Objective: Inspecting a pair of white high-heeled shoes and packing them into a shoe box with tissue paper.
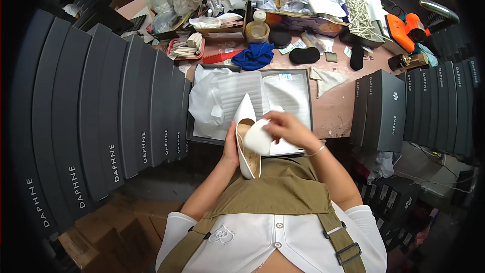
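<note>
A white pointed-toe shoe (245,108) is in my left hand (231,146), its toe pointing away from me and its beige insole showing. My fingers wrap round its left side. My right hand (290,129) pinches a soft white pad (257,139) with a rounded edge. The pad covers part of the shoe's opening; whether it touches the shoe I cannot tell. Beyond both hands lies an open dark grey shoe box (309,96), lined with white tissue paper (206,100) and a ribbed white sheet.
Tall rows of dark shoe boxes (106,116) stand left, with more (386,106) at right. Behind the open box lie a blue cloth (253,56), black pads (304,56) and a folded pale cloth (327,80). A bottle (258,30), a box of white sticks (361,17) and an orange tool (399,33) stand farther back.
</note>
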Motion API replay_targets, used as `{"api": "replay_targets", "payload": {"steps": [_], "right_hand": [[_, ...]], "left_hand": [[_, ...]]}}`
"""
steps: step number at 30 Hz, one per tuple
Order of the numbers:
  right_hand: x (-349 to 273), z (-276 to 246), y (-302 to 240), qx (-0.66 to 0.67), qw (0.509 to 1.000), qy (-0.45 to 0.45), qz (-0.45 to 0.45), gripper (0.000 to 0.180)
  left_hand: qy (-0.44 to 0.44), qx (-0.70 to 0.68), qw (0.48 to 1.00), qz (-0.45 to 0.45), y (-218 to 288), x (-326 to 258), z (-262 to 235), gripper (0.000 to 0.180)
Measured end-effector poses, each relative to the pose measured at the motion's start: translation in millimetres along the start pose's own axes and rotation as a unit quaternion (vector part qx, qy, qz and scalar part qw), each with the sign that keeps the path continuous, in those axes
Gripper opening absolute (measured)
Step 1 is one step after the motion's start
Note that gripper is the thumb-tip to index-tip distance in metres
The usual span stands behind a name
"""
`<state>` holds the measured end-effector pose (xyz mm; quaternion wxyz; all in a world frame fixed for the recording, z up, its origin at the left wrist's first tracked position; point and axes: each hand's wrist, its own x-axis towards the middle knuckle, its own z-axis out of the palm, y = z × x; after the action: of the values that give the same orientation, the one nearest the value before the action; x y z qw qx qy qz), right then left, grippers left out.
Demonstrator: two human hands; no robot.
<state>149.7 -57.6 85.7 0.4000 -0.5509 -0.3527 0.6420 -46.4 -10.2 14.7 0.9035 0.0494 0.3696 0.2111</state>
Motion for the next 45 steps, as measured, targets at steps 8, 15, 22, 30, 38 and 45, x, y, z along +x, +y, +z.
{"api": "replay_targets", "payload": {"steps": [8,15,22,30,38,45], "right_hand": [[-0.1,52.7,39.9,-0.364,0.911,0.065,-0.181,0.029],[-2.5,65.0,32.9,-0.443,0.869,0.094,-0.198,0.024],[1.5,68.7,42.9,-0.572,0.778,0.045,-0.256,0.012],[3.9,58.6,44.7,-0.506,0.832,0.045,-0.221,0.008],[20.0,18.0,39.7,-0.39,0.898,0.162,-0.122,0.024],[49.7,-35.6,121.2,-0.548,0.803,0.21,-0.1,0.021]], "left_hand": [[-0.008,0.008,1.0,0.027,-8.4,-3.0,-1.5,0.063],[0.008,0.012,1.0,0.017,-7.3,-8.1,-3.2,0.064],[0.022,0.035,0.999,0.02,-11.7,-7.3,-16.3,0.065],[0.041,0.032,0.999,0.01,-15.1,-6.8,-6.8,0.068],[0.018,0.06,0.998,-0.003,-9.6,-8.5,-1.2,0.069],[0.042,0.059,0.997,0.006,-4.9,3.7,6.7,0.074]]}}
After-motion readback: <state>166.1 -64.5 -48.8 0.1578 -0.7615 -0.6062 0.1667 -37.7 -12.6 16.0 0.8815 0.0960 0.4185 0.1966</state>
